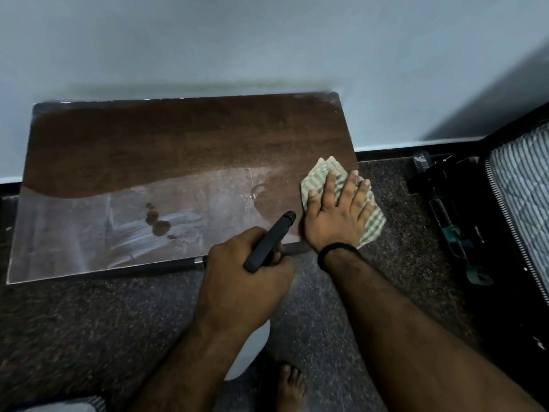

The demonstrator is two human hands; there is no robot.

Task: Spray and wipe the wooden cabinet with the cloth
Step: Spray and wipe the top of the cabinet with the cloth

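The wooden cabinet (154, 150) stands against the wall, seen from above; the near half of its dark brown top is dusty and smeared, with a few wet drops at its near left. My right hand (335, 215) presses flat on a green-and-white checked cloth (326, 171) at the top's near right corner, part of the cloth hanging past the edge. My left hand (243, 281) grips a spray bottle (270, 242) by its black trigger head at the front edge; the white body shows below my wrist.
A pale wall rises behind the cabinet. The floor is dark speckled stone. At the right lie a striped mattress (523, 185) on a black frame and some dark clutter (448, 221). My bare foot (289, 388) is near the bottom.
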